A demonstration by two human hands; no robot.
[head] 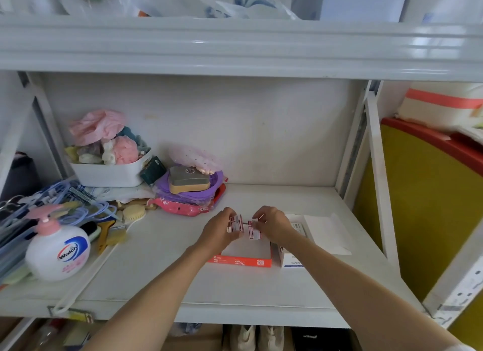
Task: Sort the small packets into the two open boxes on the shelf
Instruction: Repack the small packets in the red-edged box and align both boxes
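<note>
Both hands pinch red-white packets over the orange box (240, 260): left hand (219, 230) one packet (236, 223), right hand (274, 225) another packet (254, 230) at its 9 o'clock.

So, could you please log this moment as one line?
left hand: holding packet | right hand: holding second packet | both above orange box

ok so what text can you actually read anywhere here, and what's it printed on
"Walch": red and blue logo on the white pump bottle with pink cap.
Orange-sided open cardboard box: white print, too small to read.
White box with blue print: lettering blurred, unreadable.
Small red-and-white packets in both hands: print unreadable.
Pink plastic pack: lettering unreadable.
</note>
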